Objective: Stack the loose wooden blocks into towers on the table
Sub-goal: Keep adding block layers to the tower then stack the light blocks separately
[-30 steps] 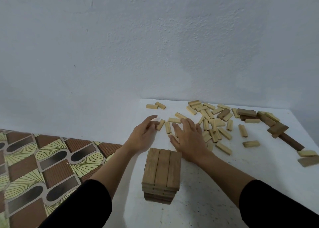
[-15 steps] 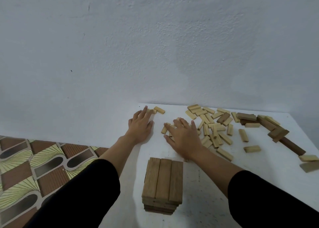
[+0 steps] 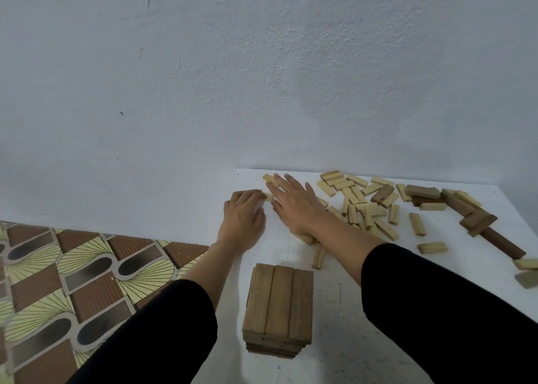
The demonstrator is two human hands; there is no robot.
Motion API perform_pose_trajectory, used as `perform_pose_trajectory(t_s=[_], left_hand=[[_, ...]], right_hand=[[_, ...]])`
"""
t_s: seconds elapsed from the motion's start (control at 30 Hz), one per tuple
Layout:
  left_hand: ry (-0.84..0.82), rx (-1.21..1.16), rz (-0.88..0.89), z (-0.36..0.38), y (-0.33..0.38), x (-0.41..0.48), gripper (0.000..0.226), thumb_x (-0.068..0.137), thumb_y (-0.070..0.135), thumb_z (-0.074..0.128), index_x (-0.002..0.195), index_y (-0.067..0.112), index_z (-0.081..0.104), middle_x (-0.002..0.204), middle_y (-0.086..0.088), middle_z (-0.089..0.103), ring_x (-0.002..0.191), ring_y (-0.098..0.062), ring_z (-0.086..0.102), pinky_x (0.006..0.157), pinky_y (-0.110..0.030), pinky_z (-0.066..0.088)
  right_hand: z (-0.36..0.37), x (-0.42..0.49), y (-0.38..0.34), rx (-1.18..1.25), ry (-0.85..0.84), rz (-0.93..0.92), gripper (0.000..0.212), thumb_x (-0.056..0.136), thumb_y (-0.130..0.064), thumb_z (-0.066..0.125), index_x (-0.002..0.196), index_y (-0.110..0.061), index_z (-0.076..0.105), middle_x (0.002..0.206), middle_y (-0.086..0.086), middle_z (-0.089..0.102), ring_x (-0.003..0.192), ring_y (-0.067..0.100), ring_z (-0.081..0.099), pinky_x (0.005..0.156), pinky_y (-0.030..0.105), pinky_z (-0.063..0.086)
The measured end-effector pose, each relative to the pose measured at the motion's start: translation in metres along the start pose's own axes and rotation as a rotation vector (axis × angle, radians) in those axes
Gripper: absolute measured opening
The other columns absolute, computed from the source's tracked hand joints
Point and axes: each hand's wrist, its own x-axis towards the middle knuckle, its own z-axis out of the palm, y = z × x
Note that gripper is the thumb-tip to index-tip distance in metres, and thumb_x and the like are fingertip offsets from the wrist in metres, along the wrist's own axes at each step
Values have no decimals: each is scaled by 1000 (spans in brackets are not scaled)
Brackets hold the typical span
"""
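Fingers on your left hand point(image 3: 243, 216) are curled down over one end of a small pale block point(image 3: 268, 196) near the table's far left corner. Your right hand point(image 3: 294, 204) lies just beside it, fingers straight and spread, gripping nothing.

One tower point(image 3: 278, 305) stands close to you, several layers high with three blocks across the top. By my reading, you are early in the job: the loose pale blocks point(image 3: 359, 206) and the dark blocks point(image 3: 423, 192) lie scattered to your right.

The table point(image 3: 334, 311) ends just left of your left hand, with patterned floor point(image 3: 72, 267) below, so sweep inward. The wall point(image 3: 262, 78) closes the far side. Open room for building shows on the tabletop just right of the tower.
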Motion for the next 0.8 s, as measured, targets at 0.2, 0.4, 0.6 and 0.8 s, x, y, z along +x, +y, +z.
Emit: perform_pose_trajectory(t_s=[0.2, 0.4, 0.6, 0.8], left_hand=[[81, -73, -24, 2, -2, 2, 32, 86, 3, 56, 111, 15, 70, 116, 2, 67, 108, -24, 55, 91, -47, 47], [58, -186, -6, -3, 0, 3, 25, 89, 8, 65, 112, 9, 75, 109, 0, 66, 101, -18, 58, 93, -39, 51], [-24, -369, -14, -10, 14, -6, 19, 91, 12, 67, 107, 13, 78, 105, 8, 70, 94, -10, 66, 82, -28, 56], [-407, -511, -58, -30, 39, -10, 28, 103, 17, 48, 115, 18, 73, 106, 8, 75, 100, -10, 68, 90, -27, 52]], right_hand=[[13, -8, 8, -73, 19, 35, 54, 108, -44, 19, 155, -17, 28, 167, 1, 13, 152, 26, 16, 119, 63, 12], [21, -38, 10, -2, 226, 32, 47, 101, -42, 43, 140, -20, 56, 150, 11, 45, 139, 30, 41, 116, 62, 25], [22, -65, 19, -64, 355, 105, 40, 96, -46, 54, 117, -14, 68, 118, 5, 62, 119, 25, 55, 112, 51, 36], [17, -79, 25, 27, 232, 18, 61, 99, -53, 25, 150, -23, 40, 154, 6, 39, 147, 23, 28, 119, 56, 22]])
